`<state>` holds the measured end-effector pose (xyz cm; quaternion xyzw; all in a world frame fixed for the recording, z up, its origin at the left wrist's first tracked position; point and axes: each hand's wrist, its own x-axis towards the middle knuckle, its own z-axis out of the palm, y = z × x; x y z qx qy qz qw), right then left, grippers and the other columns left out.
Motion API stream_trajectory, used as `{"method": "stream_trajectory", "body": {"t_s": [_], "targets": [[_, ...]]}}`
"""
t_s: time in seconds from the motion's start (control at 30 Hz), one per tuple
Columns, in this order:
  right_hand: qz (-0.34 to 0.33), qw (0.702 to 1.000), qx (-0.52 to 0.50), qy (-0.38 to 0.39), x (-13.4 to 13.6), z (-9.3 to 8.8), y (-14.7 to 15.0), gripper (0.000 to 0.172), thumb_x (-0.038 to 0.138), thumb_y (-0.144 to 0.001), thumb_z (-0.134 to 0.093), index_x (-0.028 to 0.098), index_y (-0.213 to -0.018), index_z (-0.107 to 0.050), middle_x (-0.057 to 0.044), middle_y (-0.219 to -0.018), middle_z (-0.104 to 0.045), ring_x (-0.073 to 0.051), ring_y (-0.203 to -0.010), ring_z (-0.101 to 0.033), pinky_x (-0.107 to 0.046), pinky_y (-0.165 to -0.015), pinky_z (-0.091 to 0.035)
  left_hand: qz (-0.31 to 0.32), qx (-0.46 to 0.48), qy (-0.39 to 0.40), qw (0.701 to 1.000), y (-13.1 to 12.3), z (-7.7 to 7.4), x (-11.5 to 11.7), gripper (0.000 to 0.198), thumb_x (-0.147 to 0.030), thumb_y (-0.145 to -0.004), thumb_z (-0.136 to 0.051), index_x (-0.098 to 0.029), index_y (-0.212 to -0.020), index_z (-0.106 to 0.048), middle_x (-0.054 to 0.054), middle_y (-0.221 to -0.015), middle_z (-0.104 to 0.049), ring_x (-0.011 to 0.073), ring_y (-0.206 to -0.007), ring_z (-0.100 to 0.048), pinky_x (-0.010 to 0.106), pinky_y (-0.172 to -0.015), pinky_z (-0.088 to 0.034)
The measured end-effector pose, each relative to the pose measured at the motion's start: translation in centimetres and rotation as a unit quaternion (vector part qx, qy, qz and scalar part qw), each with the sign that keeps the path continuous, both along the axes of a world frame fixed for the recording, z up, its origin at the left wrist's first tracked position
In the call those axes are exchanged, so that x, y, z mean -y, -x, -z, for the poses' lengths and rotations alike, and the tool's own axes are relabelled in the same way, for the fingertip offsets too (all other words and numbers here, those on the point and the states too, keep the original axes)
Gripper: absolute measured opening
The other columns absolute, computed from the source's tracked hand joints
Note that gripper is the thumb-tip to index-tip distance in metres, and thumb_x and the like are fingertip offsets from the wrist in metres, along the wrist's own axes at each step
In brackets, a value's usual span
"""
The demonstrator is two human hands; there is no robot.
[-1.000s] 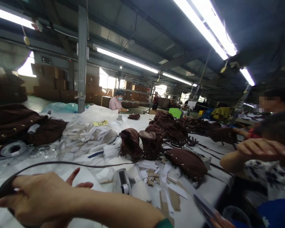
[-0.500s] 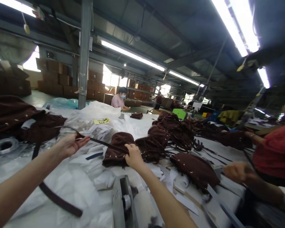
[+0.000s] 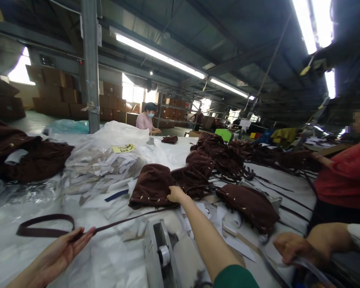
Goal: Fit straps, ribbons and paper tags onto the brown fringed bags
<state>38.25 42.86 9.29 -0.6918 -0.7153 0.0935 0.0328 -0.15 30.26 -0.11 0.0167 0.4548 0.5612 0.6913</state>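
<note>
My left hand [image 3: 63, 254] is low at the left, palm up, with a long brown strap [image 3: 129, 220] pinched between thumb and fingers. The strap's free end curls in a loop beyond the hand; its other part runs taut to the right towards a dark brown drawstring bag [image 3: 151, 182]. At the bag's right edge my right hand [image 3: 177, 195] grips the fabric, its fingertips partly hidden. Metal eyelets line the bag's lower edge. A tape dispenser [image 3: 160, 252] stands below my right hand. Another brown bag [image 3: 247, 204] lies to the right.
More brown bags [image 3: 217, 156] are piled behind. Paper scraps in clear plastic carry a yellow note [image 3: 123, 149]. At right, a co-worker's hand [image 3: 300, 244] holds a clear strip near the table edge. A person in red [image 3: 343, 176] stands behind; another sits far back.
My left hand has moved down and towards me, drawing the strap lower and straighter. My right hand has shifted to the bag's right edge. The view has turned slightly right.
</note>
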Motion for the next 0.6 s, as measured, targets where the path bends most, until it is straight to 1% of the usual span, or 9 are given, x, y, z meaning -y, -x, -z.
{"method": "stream_trajectory", "body": {"t_s": [0.07,0.17,0.3,0.4,0.43,0.47,0.5,0.53,0.6], "targets": [[-0.007,1.0,0.003,0.016,-0.1,0.8,0.5,0.031,0.036,-0.087,-0.061,0.014,-0.109,-0.059,-0.008,-0.112,-0.061,-0.021,-0.101,-0.059,-0.043,-0.088,-0.049,0.016,-0.023,0.007,1.0,-0.2,1.3,1.4,0.006,-0.002,-0.084,-0.051,-0.007,-0.087,-0.053,0.024,-0.102,-0.064,0.0295,-0.083,-0.07,0.031,-0.063,-0.063],[-0.008,1.0,-0.002,0.008,0.0,1.5,1.2,0.04,0.038,-0.083,-0.064,0.014,-0.115,-0.058,-0.011,-0.115,-0.06,-0.023,-0.105,-0.058,-0.041,-0.089,-0.047,0.012,-0.048,-0.03,0.998,-0.9,2.8,3.3,0.003,-0.006,-0.085,-0.056,-0.009,-0.086,-0.056,0.017,-0.097,-0.066,0.0309,-0.093,-0.068,0.036,-0.073,-0.062],[0.004,1.0,-0.01,-0.03,0.1,1.1,1.7,0.059,0.043,-0.076,-0.065,0.018,-0.127,-0.052,-0.012,-0.121,-0.059,-0.028,-0.112,-0.055,-0.035,-0.091,-0.044,-0.016,-0.058,-0.103,0.993,-1.3,3.5,4.6,0.006,-0.012,-0.087,-0.055,-0.012,-0.086,-0.06,0.009,-0.094,-0.066,0.0294,-0.096,-0.067,0.038,-0.081,-0.06],[0.021,0.998,-0.007,-0.051,0.0,0.4,2.7,0.082,0.054,-0.067,-0.069,0.019,-0.136,-0.041,-0.015,-0.125,-0.056,-0.033,-0.115,-0.053,-0.039,-0.09,-0.043,-0.002,-0.085,-0.139,0.987,-1.1,3.9,4.6,0.005,-0.012,-0.085,-0.059,-0.015,-0.089,-0.061,0.005,-0.093,-0.065,0.0266,-0.093,-0.068,0.038,-0.082,-0.06],[0.025,0.998,-0.005,-0.057,-0.1,0.3,3.2,0.087,0.056,-0.065,-0.071,0.019,-0.137,-0.04,-0.017,-0.125,-0.056,-0.034,-0.116,-0.052,-0.041,-0.09,-0.043,0.005,-0.095,-0.145,0.985,-1.1,4.0,4.5,0.007,-0.013,-0.085,-0.06,-0.016,-0.09,-0.061,0.004,-0.092,-0.065,0.0258,-0.09,-0.069,0.038,-0.082,-0.06],[0.03,0.998,-0.005,-0.061,-0.1,0.3,3.8,0.088,0.057,-0.063,-0.072,0.018,-0.135,-0.041,-0.017,-0.123,-0.057,-0.035,-0.115,-0.053,-0.042,-0.09,-0.044,0.01,-0.104,-0.146,0.984,-1.1,4.2,4.4,0.008,-0.013,-0.084,-0.061,-0.016,-0.091,-0.061,0.004,-0.091,-0.066,0.025,-0.087,-0.07,0.038,-0.08,-0.06],[0.035,0.997,-0.005,-0.063,-0.1,0.3,4.5,0.084,0.055,-0.062,-0.073,0.017,-0.132,-0.044,-0.018,-0.12,-0.059,-0.035,-0.112,-0.055,-0.042,-0.088,-0.044,0.012,-0.113,-0.144,0.983,-1.1,4.2,4.3,0.009,-0.014,-0.084,-0.061,-0.017,-0.093,-0.06,0.005,-0.09,-0.066,0.0242,-0.084,-0.07,0.038,-0.078,-0.06],[0.042,0.997,-0.006,-0.065,0.0,0.4,5.1,0.077,0.051,-0.063,-0.074,0.016,-0.127,-0.048,-0.018,-0.115,-0.061,-0.035,-0.109,-0.057,-0.042,-0.086,-0.045,0.012,-0.122,-0.141,0.982,-1.1,4.3,4.2,0.011,-0.014,-0.084,-0.061,-0.017,-0.095,-0.06,0.005,-0.09,-0.067,0.0234,-0.081,-0.07,0.037,-0.076,-0.06],[0.057,0.996,-0.014,-0.071,0.1,0.3,6.3,0.056,0.038,-0.066,-0.074,0.015,-0.114,-0.057,-0.018,-0.107,-0.065,-0.034,-0.101,-0.061,-0.041,-0.082,-0.047,0.013,-0.136,-0.139,0.981,-1.2,4.2,4.3,0.017,-0.016,-0.085,-0.061,-0.017,-0.102,-0.06,0.007,-0.088,-0.069,0.0224,-0.078,-0.071,0.036,-0.074,-0.06]]}}
